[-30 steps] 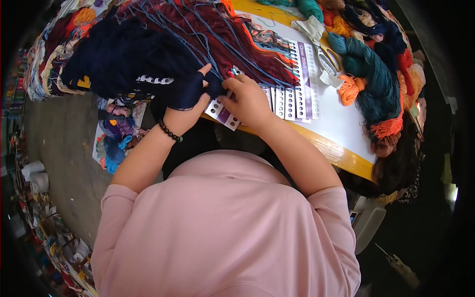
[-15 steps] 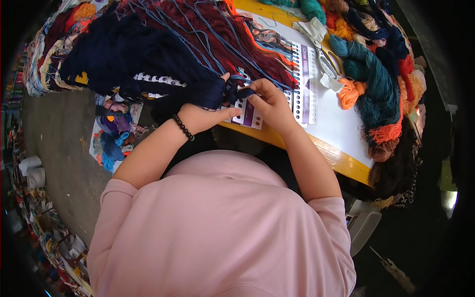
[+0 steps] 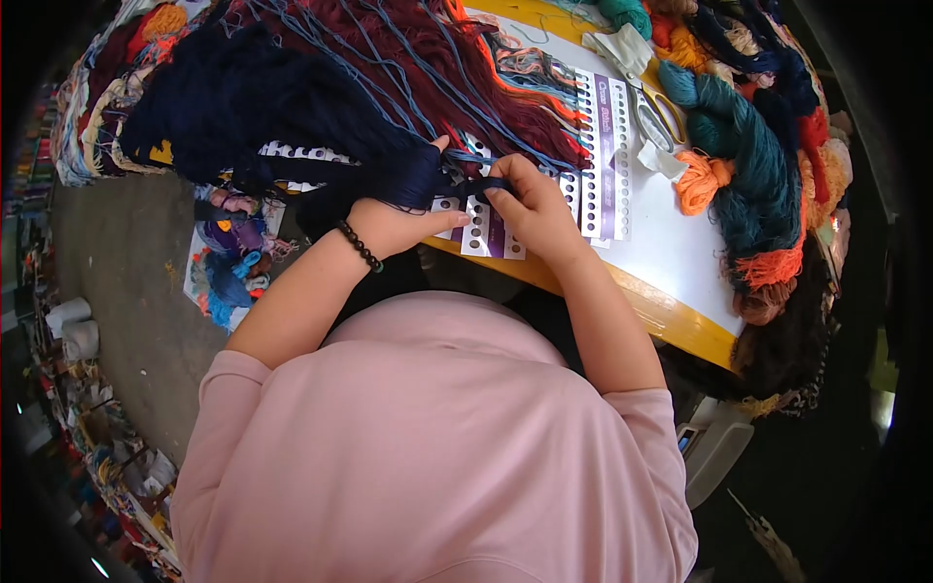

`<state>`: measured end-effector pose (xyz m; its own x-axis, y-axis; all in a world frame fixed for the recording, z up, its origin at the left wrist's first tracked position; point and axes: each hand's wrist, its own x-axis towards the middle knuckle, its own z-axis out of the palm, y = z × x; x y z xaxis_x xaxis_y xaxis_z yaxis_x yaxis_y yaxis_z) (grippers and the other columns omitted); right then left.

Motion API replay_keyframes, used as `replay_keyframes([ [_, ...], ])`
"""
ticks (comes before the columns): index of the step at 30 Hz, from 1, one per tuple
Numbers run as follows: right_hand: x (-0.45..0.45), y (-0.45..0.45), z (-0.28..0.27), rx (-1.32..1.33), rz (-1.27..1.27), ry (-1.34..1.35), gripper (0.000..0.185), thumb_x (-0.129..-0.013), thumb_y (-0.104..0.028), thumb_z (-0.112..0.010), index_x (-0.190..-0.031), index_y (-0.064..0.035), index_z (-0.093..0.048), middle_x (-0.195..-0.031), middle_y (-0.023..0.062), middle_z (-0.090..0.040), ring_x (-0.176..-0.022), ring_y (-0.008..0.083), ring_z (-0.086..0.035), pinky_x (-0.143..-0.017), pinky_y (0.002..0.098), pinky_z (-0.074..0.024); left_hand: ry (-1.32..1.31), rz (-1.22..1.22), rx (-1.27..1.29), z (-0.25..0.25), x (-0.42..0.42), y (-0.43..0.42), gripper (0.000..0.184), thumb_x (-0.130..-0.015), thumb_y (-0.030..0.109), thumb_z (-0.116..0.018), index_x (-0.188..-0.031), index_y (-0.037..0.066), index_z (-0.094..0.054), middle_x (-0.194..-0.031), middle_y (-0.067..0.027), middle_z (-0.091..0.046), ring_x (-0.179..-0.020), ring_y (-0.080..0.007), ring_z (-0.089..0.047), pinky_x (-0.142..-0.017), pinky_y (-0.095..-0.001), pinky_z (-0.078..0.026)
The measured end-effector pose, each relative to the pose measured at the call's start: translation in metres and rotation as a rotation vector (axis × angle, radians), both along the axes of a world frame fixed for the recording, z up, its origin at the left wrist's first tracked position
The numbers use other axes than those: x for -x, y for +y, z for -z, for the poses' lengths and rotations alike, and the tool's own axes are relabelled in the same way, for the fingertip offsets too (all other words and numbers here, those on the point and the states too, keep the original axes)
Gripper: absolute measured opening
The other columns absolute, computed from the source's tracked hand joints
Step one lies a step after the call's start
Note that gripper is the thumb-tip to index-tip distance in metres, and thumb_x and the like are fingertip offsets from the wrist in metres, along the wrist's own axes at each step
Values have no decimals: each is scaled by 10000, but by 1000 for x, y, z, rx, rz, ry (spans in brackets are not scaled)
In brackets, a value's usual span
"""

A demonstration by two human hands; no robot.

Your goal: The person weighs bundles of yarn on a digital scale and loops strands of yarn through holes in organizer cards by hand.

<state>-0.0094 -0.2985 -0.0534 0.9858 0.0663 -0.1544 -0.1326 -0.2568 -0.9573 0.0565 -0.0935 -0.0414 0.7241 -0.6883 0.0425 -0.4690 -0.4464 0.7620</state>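
Mostly, navy thread [image 3: 400, 180] hides the left fingers [image 3: 442, 143].

So the words "Cross Stitch" are being displayed in pale letters, run lengthwise down the purple band of a hole-punched card [image 3: 604, 146] that's being supported by the table [image 3: 671, 243]. Smaller print is apparently being carried lower on that same band, but it's being blurred way past reading. Over on the second purple-banded card [image 3: 496, 235], near the table's yellow edge, any lettering is being rendered too tiny to be made out.
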Motion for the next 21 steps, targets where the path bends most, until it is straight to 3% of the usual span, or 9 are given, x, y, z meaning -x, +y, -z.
replay_keyframes([
  [2, -2, -2, 11, -81, 45, -40, 128, -859, -62, -586, -958, -61, -505, -749, -11, -547, -664, 37, -481, -577, 207, -399, -12, -1, 14, 4, -1, 1, 871, -713, 187, -793, -1402, -10, -299, -1006, -85, -612, -903, -118, -591, -789, -264, -479],
  [6, -1, -5, 15, -333, 48, -23, 246, -824, -69, -625, -1034, -89, -497, -768, 16, -573, -655, 46, -508, -559, 218, -414, 24, -11, -3, 0, 0, 1, 870, -701, 196, -802, -1393, -9, -317, -1036, -107, -606, -925, -157, -599, -817, -285, -475],
  [8, 3, 0, 3, -190, 24, -19, 267, -801, -82, -648, -1038, -87, -524, -761, 19, -579, -640, 66, -517, -561, 235, -424, -8, -19, -34, -3, 1, -1, 864, -701, 196, -802, -1390, -8, -323, -1042, -112, -605, -940, -172, -601, -829, -291, -472],
  [11, -1, 6, 6, 246, -14, -544, 286, -720, -164, -715, -991, -95, -658, -787, 96, -634, -641, 234, -577, -588, 333, -466, -51, -14, 5, -3, 1, -2, 863, -689, 191, -802, -1387, -3, -332, -1050, -125, -601, -942, -203, -605, -832, -308, -470],
  [12, -1, 10, 6, 295, -18, -512, 260, -708, -201, -725, -950, -113, -690, -794, 94, -643, -665, 264, -587, -588, 359, -477, -58, -7, -40, -6, 2, -2, 863, -682, 187, -802, -1386, 2, -338, -1051, -130, -598, -942, -214, -605, -833, -315, -469],
  [16, 0, 22, 5, 571, 3, -558, 201, -736, -229, -701, -919, -146, -708, -775, 66, -631, -681, 250, -608, -591, 368, -497, -181, 53, -113, -17, 3, 2, 801, -711, 151, -762, -1384, 18, -348, -1043, -142, -592, -942, -236, -605, -828, -329, -466],
  [19, 0, 24, 3, 530, 52, -512, 189, -756, -215, -702, -926, -133, -711, -806, 59, -622, -672, 232, -609, -591, 331, -493, -179, -26, -39, -22, -3, 20, 552, -832, 60, -593, -1356, 45, -419, -962, -90, -577, -833, -168, -560, -774, -280, -453],
  [20, -1, 24, 2, 531, 54, -512, 189, -756, -215, -702, -926, -133, -711, -806, 59, -622, -672, 232, -609, -591, 331, -493, -59, -112, 0, -23, -10, 33, 492, -838, 62, -569, -1318, 48, -460, -1157, -159, -578, -997, -265, -574, -873, -343, -443],
  [21, -1, 24, 2, 528, 57, -470, 179, -763, -226, -688, -917, -139, -713, -832, 59, -626, -700, 244, -616, -608, 348, -500, -34, -134, 86, -29, -18, 46, 484, -855, 55, -545, -1332, 73, -464, -1035, -86, -603, -879, -182, -566, -804, -293, -453],
])
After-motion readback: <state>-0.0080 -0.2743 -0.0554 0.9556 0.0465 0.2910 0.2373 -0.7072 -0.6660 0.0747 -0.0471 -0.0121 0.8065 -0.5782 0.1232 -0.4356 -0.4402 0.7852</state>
